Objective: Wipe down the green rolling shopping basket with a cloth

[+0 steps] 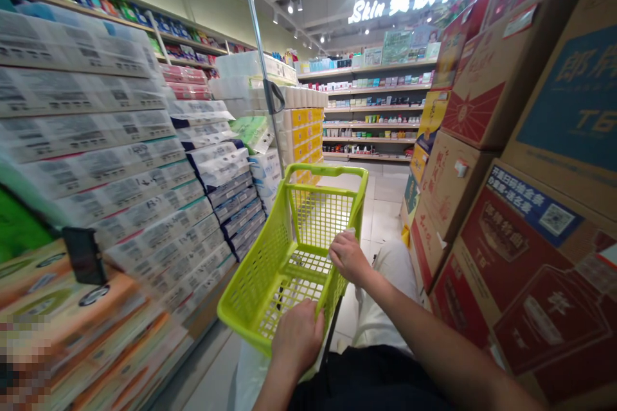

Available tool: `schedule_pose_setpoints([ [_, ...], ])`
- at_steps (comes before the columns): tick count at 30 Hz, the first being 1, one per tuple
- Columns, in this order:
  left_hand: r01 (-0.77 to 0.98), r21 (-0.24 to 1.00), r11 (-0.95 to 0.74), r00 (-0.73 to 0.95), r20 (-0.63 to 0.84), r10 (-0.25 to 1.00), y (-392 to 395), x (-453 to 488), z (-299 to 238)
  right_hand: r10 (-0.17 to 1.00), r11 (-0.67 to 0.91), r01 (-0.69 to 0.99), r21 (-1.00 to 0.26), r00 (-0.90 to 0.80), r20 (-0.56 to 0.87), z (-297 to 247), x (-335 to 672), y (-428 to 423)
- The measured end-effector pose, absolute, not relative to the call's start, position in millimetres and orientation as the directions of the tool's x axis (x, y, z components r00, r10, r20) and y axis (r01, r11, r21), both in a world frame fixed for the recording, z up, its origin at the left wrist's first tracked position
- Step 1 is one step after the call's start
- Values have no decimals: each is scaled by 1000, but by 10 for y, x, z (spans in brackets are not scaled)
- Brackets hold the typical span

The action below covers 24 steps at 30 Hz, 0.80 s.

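A lime-green plastic shopping basket (pixel 270 257) with a mesh bottom tilts in front of me, nothing visible inside. My left hand (pixel 297 337) is closed over its near rim. My right hand (pixel 349 257) grips the right side rim, with a bit of white paper or plastic showing at the fingers. A metal pole (pixel 263 58) with a black clamp rises behind the basket.
Stacked tissue packs (pixel 144 205) fill the shelves on the left. Piled cardboard boxes (pixel 506 192) wall the right. The tiled aisle (pixel 385 205) runs ahead to shelves of small bottles (pixel 376 122) under a lit sign. My light trouser leg (pixel 390 295) lies below the basket.
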State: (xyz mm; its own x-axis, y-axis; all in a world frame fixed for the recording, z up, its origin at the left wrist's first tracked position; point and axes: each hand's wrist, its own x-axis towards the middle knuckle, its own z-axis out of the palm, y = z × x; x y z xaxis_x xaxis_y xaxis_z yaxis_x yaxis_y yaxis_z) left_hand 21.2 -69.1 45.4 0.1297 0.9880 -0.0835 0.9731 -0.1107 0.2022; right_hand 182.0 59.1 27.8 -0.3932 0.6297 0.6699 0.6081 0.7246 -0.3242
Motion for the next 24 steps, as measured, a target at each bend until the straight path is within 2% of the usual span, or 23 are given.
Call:
schedule_pose_setpoints([
  [5, 978, 187, -92, 109, -86, 990, -705, 203, 448, 618, 756, 513, -406, -353, 703, 104, 1558, 36],
  [10, 971, 209, -117, 130, -49, 990, -745, 158, 425, 522, 834, 494, -245, -563, 641, 194, 1682, 229],
  [12, 972, 207, -113, 128, -61, 990, -745, 151, 434, 537, 821, 528, -216, -587, 605, 285, 1806, 494],
  [17, 975, 197, -106, 125, -86, 989, -722, 173, 468, 625, 724, 635, -268, -439, 645, 407, 1988, 906],
  [24, 975, 191, -116, 133, -82, 988, -737, 172, 463, 635, 715, 559, -421, -266, 725, 121, 1610, 257],
])
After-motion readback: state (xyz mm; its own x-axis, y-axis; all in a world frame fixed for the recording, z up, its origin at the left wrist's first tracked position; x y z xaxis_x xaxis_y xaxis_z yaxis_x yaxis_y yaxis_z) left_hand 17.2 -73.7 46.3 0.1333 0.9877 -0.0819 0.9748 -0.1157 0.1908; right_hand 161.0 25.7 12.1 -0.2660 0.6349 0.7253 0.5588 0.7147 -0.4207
